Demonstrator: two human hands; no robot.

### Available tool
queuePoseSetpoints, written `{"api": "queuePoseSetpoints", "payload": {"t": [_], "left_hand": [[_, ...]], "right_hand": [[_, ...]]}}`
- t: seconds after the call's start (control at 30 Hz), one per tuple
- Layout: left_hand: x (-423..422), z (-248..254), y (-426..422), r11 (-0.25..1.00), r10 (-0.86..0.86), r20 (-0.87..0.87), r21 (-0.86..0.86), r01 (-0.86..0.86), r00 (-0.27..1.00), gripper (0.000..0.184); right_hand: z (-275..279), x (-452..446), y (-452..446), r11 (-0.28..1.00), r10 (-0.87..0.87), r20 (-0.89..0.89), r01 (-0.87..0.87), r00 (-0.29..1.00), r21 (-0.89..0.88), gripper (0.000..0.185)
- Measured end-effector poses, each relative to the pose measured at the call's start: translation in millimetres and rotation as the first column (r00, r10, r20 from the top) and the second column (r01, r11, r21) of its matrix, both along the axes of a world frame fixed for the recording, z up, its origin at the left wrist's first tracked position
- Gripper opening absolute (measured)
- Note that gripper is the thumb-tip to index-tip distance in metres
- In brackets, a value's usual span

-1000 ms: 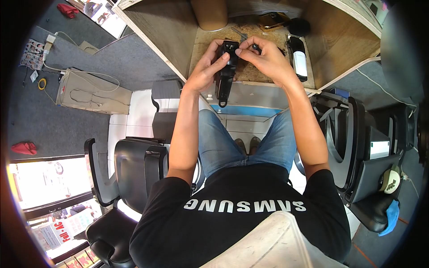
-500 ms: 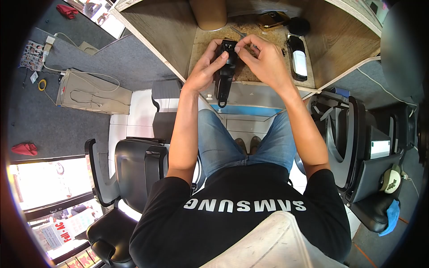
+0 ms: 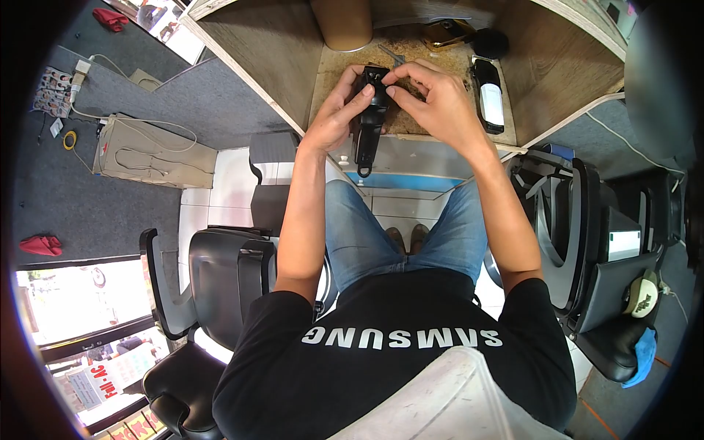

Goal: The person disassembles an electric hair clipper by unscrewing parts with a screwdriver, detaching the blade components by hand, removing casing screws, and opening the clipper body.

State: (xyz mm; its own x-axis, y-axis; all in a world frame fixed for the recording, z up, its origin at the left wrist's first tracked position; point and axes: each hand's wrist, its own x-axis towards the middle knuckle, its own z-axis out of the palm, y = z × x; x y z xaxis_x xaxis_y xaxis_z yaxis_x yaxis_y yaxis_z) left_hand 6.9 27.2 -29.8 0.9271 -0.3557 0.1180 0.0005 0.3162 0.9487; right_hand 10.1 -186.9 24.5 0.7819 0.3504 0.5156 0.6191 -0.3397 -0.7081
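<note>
My left hand (image 3: 339, 114) is wrapped around a black hair clipper (image 3: 370, 125), thumb on its upper body. The clipper's head points away from me and its tail end, with a loop, hangs toward me. My right hand (image 3: 440, 99) is at the clipper's head, thumb and index finger curled close together in a pinch; anything between them is too small to make out. Just beyond the hands, a thin grey tool (image 3: 391, 53) lies on the shelf. To the right lies a second clipper, black and silver (image 3: 489, 95).
The wooden shelf unit (image 3: 253, 62) has side walls around my hands. Inside stand a brown cylinder (image 3: 345, 29), a gold-and-black device (image 3: 444, 34) and a dark round object (image 3: 490, 44). Black chairs (image 3: 227, 279) flank me. A cardboard box (image 3: 150, 154) with a cable is at left.
My right hand's thumb has drawn slightly back from the index finger and lower beside the clipper's head. The left hand and clipper have stayed in place.
</note>
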Motion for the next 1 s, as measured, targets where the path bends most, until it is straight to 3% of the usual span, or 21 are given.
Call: {"api": "queuePoseSetpoints", "payload": {"t": [0.13, 0.53, 0.73, 1.0], "left_hand": [[0.3, -0.9, 0.8, 1.0, -0.012, 0.005, 0.0, 0.012, 1.0, 0.046], [-1.6, 2.6, -0.6, 1.0, -0.003, 0.014, 0.003, 0.003, 1.0, 0.045], [-1.3, 0.4, -1.5, 1.0, 0.017, 0.016, 0.008, -0.017, 1.0, 0.046], [-2.0, 4.0, -1.5, 0.998, -0.013, 0.064, 0.069, 0.008, 0.998, 0.049]], "right_hand": [[-5.9, 3.7, 0.3, 0.999, -0.054, -0.112, 0.053, 0.992, -0.014, 0.016], [0.7, 3.6, -0.9, 0.999, -0.038, -0.014, 0.037, 0.999, -0.035, 0.016], [-5.3, 7.1, 5.5, 0.996, -0.093, -0.075, 0.093, 0.993, -0.001, 0.016], [8.4, -1.7, 8.8, 0.983, -0.171, -0.252, 0.148, 0.952, -0.11, 0.021]]}}
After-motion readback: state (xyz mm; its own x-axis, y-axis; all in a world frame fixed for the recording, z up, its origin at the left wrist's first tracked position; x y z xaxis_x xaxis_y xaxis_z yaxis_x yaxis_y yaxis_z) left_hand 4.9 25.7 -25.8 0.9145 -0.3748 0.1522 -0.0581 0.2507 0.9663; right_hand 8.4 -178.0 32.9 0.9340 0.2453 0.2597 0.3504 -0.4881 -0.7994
